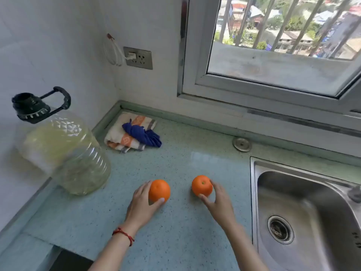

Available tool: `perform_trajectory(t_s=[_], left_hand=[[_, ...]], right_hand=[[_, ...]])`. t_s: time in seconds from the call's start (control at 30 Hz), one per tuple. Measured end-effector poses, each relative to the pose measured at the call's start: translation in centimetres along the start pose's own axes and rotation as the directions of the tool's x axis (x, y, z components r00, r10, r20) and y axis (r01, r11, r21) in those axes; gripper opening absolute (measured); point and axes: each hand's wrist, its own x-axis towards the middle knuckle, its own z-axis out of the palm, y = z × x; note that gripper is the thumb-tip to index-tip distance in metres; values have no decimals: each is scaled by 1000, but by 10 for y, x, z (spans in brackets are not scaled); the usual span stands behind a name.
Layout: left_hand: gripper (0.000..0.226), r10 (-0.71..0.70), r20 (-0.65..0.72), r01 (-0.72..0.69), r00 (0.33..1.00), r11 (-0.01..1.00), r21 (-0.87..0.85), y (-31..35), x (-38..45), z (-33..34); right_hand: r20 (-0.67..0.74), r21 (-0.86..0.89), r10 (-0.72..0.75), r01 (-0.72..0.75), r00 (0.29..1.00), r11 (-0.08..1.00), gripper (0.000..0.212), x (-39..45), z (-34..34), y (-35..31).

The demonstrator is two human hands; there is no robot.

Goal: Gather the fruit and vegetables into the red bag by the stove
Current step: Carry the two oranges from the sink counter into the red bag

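Observation:
Two oranges rest on the pale green countertop (181,227). My left hand (141,207) wraps around the left orange (159,190), thumb on its near side and fingers behind it. My right hand (219,202) grips the right orange (201,185) between thumb and fingers from the right. Both oranges appear to touch the counter. The red bag and the stove are out of view.
A large clear oil jug (64,151) with a black cap stands at the left. Folded cloths (130,133) lie in the back corner. A steel sink (304,210) fills the right side. A wall socket (138,58) and a window (277,45) are behind.

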Motion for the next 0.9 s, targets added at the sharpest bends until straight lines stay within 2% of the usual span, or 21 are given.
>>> perform_trajectory(t_s=[0.1, 0.27, 0.57, 0.7, 0.8, 0.9], left_hand=[[80, -61, -14, 59, 998, 992, -114, -6, 10, 5], [82, -147, 3, 144, 989, 967, -210, -9, 21, 14], [72, -253, -6, 226, 967, 872, -435, -12, 34, 20], [70, -290, 25, 251, 957, 779, -574, -15, 31, 17], [96, -332, 52, 273, 942, 665, -695, -19, 23, 14], [96, -365, 57, 267, 929, 557, -786, -31, 11, 11]], right_hand=[[-22, 94, 75, -73, 997, 993, 76, 14, 9, -1], [-30, 161, 170, -163, 985, 973, 87, 29, 22, -2], [-65, 287, 243, -216, 968, 933, 82, 36, 28, -4], [-31, 474, 322, -270, 946, 838, 73, 30, 29, -8], [15, 602, 347, -285, 938, 746, 66, 20, 32, -16], [78, 669, 320, -287, 944, 686, 65, 4, 40, -25]])
